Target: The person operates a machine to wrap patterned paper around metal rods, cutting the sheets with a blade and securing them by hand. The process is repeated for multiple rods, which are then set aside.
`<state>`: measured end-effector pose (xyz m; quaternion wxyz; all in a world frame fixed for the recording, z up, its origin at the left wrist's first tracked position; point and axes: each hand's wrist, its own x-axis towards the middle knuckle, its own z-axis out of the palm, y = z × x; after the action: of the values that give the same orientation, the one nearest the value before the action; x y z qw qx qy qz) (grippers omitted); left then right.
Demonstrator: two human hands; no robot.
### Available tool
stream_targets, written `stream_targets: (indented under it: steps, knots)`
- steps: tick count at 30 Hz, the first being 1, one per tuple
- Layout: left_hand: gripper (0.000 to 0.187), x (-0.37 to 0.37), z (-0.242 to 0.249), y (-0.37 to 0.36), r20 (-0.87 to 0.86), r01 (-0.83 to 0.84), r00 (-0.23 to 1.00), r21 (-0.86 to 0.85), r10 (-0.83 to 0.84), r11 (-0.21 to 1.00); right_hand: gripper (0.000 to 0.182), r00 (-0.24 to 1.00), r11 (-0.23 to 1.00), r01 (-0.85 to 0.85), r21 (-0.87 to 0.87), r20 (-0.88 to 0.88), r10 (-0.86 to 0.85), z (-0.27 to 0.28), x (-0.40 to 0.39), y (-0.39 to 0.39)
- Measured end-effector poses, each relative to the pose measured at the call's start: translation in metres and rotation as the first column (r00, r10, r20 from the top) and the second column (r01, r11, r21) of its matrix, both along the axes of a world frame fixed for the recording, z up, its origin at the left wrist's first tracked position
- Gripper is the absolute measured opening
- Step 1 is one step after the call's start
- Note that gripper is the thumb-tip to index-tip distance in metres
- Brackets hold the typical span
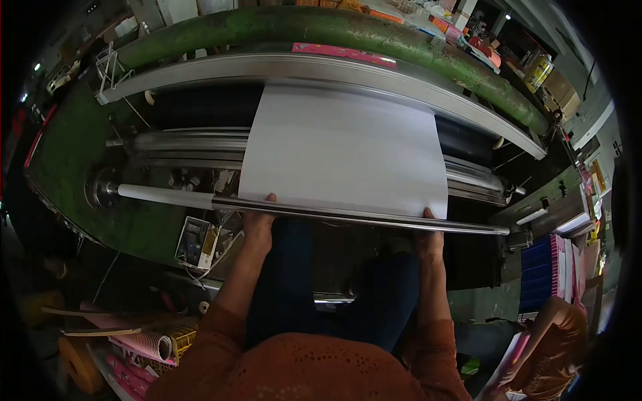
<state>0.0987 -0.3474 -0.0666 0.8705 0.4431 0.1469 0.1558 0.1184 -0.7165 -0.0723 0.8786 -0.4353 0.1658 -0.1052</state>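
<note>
A wide white sheet (pixel 344 150) comes from beneath a long metal beam (pixel 267 65) and runs down to a shiny metal bar (pixel 361 217). My left hand (pixel 259 224) grips the bar near the sheet's left corner, its thumb on top. Near the right corner, my right hand (pixel 430 237) is closed on the same bar, thumb up against the sheet's lower edge. Most fingers of both hands are hidden under the bar. A white sleeve (pixel 164 195) covers the bar's left part, which ends at a round metal holder (pixel 103 190).
A green pipe (pixel 267 28) crosses behind the beam. A small box of parts (pixel 196 242) sits on the left. Rolled material (pixel 150 344) lies lower left. Another person's arm (pixel 542 327) is at lower right, by a blue stack (pixel 537 274).
</note>
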Motion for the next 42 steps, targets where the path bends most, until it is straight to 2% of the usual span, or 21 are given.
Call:
stream_targets:
  steps: [2, 5, 6, 15, 16, 17, 18, 19, 20, 22, 26, 27, 28, 29, 30, 31, 33, 34, 36, 39, 42]
  knots:
    - [0.025, -0.010, 0.001, 0.000, -0.018, -0.048, 0.999, 0.018, 0.049, 0.999, 0.027, 0.999, 0.999, 0.041, -0.008, 0.025, -0.041, -0.003, -0.012, -0.003]
    - [0.016, -0.024, -0.012, 0.015, 0.012, 0.131, 0.991, 0.139, -0.134, 0.982, 0.027, 0.990, 0.998, -0.062, -0.031, 0.121, 0.065, -0.004, -0.028, -0.011]
    - [0.014, -0.029, -0.012, 0.017, 0.002, 0.131, 0.991, 0.130, -0.132, 0.983, 0.009, 0.997, 0.997, 0.011, -0.080, 0.075, -0.005, 0.005, -0.032, -0.001]
    - [0.012, -0.073, 0.037, 0.010, -0.058, 0.106, 0.993, 0.071, -0.102, 0.992, 0.018, 0.989, 0.946, -0.055, -0.319, -0.144, 0.009, 0.053, -0.085, -0.007]
    - [0.012, -0.075, 0.042, 0.010, -0.069, 0.092, 0.994, 0.063, -0.087, 0.994, 0.019, 0.994, 0.750, 0.053, -0.659, -0.035, -0.102, 0.076, -0.094, 0.009]
    - [0.012, -0.075, 0.044, 0.011, -0.076, 0.089, 0.994, 0.064, -0.084, 0.994, 0.023, 0.982, 0.431, 0.166, -0.887, 0.107, -0.159, 0.095, -0.101, 0.022]
    - [0.012, -0.077, 0.044, 0.014, -0.047, 0.104, 0.994, 0.067, -0.100, 0.992, 0.023, 0.983, 0.434, 0.156, -0.887, 0.096, -0.156, 0.108, -0.106, 0.028]
    - [0.012, -0.079, 0.045, 0.016, -0.021, 0.120, 0.993, 0.071, -0.119, 0.990, 0.026, 0.967, -0.004, 0.230, -0.973, 0.229, -0.109, 0.121, -0.109, 0.034]
    - [0.012, -0.081, 0.051, 0.015, -0.033, 0.121, 0.992, 0.071, -0.119, 0.990, 0.031, 0.945, -0.434, 0.293, -0.852, 0.327, -0.004, 0.125, -0.109, 0.036]
    - [0.010, -0.083, 0.069, 0.011, -0.036, 0.103, 0.994, 0.045, -0.102, 0.994, 0.029, 0.964, -0.406, 0.259, -0.876, 0.260, 0.053, 0.127, -0.101, 0.030]
    - [0.010, -0.082, 0.075, 0.011, -0.008, 0.115, 0.993, -0.016, -0.115, 0.993, 0.015, 0.936, -0.515, 0.349, -0.783, 0.270, 0.225, 0.163, -0.054, 0.027]
    - [0.011, -0.082, 0.075, 0.008, 0.042, 0.068, 0.996, 0.219, -0.079, 0.973, 0.014, 0.949, -0.482, 0.302, -0.823, 0.209, 0.238, 0.167, -0.043, 0.026]
    - [0.012, -0.081, 0.075, 0.005, 0.099, 0.008, 0.993, 0.439, -0.057, 0.899, 0.013, 0.956, -0.450, 0.252, -0.857, 0.149, 0.252, 0.171, -0.032, 0.024]
    - [0.012, -0.078, 0.077, -0.001, 0.097, 0.008, 0.994, 0.438, -0.055, 0.899, 0.012, 0.959, -0.433, 0.205, -0.878, 0.092, 0.269, 0.173, -0.021, 0.021]
    - [0.014, -0.073, 0.079, -0.008, 0.283, -0.146, 0.949, 0.787, -0.140, 0.599, 0.012, 0.959, -0.433, 0.203, -0.878, 0.089, 0.270, 0.173, -0.011, 0.018]
    - [0.016, -0.067, 0.081, -0.017, 0.394, -0.353, 0.869, 0.918, -0.300, 0.181, 0.012, 0.953, -0.442, 0.176, -0.879, 0.039, 0.301, 0.171, -0.002, 0.014]
    - [0.028, -0.053, 0.076, -0.038, 0.372, -0.424, 0.834, 0.905, -0.408, -0.042, 0.011, 0.943, -0.452, 0.146, -0.880, -0.013, 0.331, 0.166, 0.012, 0.011]
    - [0.028, -0.044, 0.070, -0.045, 0.369, -0.421, 0.834, 0.906, -0.410, -0.041, 0.011, 0.944, -0.448, 0.096, -0.889, -0.062, 0.325, 0.163, 0.017, 0.010]
    - [0.036, -0.028, 0.056, -0.054, 0.383, -0.507, 0.814, 0.836, -0.437, -0.211, 0.011, 0.943, -0.446, 0.042, -0.894, -0.112, 0.313, 0.154, 0.016, 0.012]
    - [0.040, -0.017, 0.047, -0.057, 0.435, -0.565, 0.799, 0.780, -0.415, -0.270, 0.015, 0.972, -0.513, 0.155, -0.844, 0.036, 0.234, 0.140, 0.001, 0.032]
    - [0.040, -0.014, 0.051, -0.059, 0.424, -0.562, 0.808, 0.763, -0.409, -0.319, 0.021, 0.914, -0.380, 0.374, -0.846, 0.268, 0.304, 0.122, -0.026, 0.071]
